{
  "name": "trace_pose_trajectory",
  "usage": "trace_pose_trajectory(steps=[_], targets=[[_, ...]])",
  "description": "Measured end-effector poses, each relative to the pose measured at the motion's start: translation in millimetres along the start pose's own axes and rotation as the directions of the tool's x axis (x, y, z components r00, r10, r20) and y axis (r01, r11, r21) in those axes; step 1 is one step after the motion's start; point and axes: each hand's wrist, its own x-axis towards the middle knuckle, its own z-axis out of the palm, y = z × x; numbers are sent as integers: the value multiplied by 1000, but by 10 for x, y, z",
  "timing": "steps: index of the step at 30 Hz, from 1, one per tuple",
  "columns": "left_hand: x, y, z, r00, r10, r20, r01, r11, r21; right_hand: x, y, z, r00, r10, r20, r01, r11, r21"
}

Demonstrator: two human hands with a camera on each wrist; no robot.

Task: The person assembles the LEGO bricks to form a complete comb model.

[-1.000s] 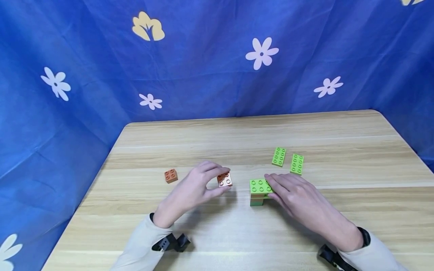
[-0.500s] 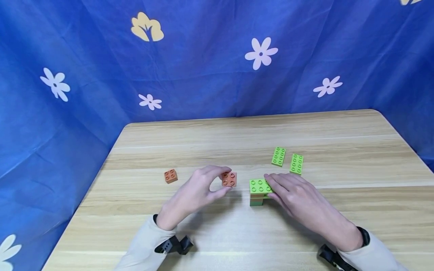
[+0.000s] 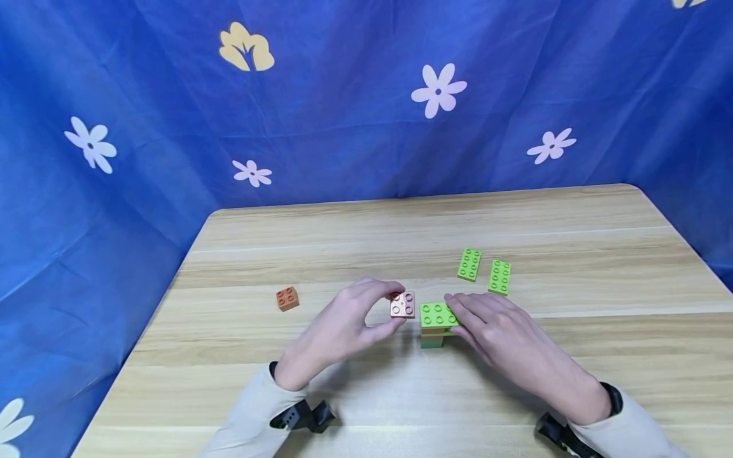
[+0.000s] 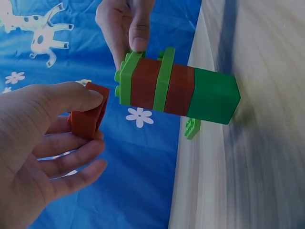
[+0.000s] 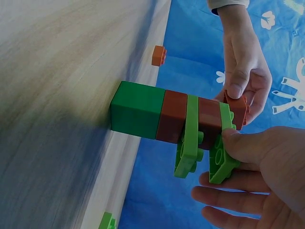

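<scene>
My left hand (image 3: 343, 321) pinches a red-brown four-stud brick (image 3: 403, 305) below the head view's centre; my right hand (image 3: 504, 334) grips the lime-green top plate (image 3: 436, 315) of a block tower (image 4: 179, 90) just beside it; two eight-stud plates (image 3: 469, 264) lie farther up the frame; another four-stud brick (image 3: 287, 298) sits centre left.

1 reddish-brown 4-stud brick (image 3: 403, 305), studs up, aloft; just beside it, 1 upright green-and-brown stack (image 4: 177, 89)

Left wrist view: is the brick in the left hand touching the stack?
No, the left hand pinches the red brick apart from the stack, with blue backdrop showing between them.
</scene>
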Motion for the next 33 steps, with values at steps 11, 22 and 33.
trace_pose_trajectory(steps=[11, 22, 33], targets=[[49, 48, 49, 998, 61, -11, -61, 998, -23, 4, -16, 2, 1000, -7, -3, 7, 1000, -3], [110, 86, 161, 991, 131, -13, -131, 991, -33, 2, 9, -19, 1000, -13, 14, 13, 1000, 19], [157, 116, 209, 994, 110, 15, -109, 992, -60, -13, 34, -41, 998, 9, 59, -11, 999, 33]])
